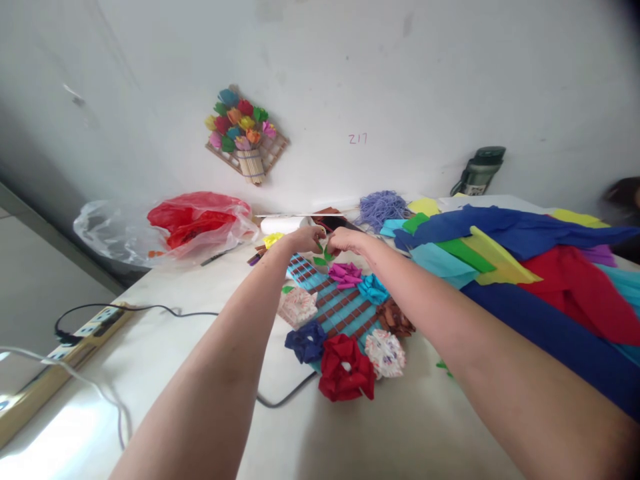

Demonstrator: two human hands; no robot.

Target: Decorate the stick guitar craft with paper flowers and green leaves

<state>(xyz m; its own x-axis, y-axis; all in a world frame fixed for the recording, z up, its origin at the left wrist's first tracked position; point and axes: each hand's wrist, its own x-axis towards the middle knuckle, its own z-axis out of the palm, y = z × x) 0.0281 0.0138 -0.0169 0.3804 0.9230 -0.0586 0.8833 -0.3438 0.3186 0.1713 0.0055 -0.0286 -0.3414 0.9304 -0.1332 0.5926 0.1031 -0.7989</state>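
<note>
The left hand (309,238) bends its fingers narrowly; whether they pinch anything, I cannot tell. Green leaves (320,261) show between the hands, which are close together presumably for fine control — at least two leaves. Nearer, handmade flowers (334,365) line a woven mat (345,313), probably framing it — seven flowers, one mat. The right hand (347,241) curls its fingers too, hold unclear.
</note>
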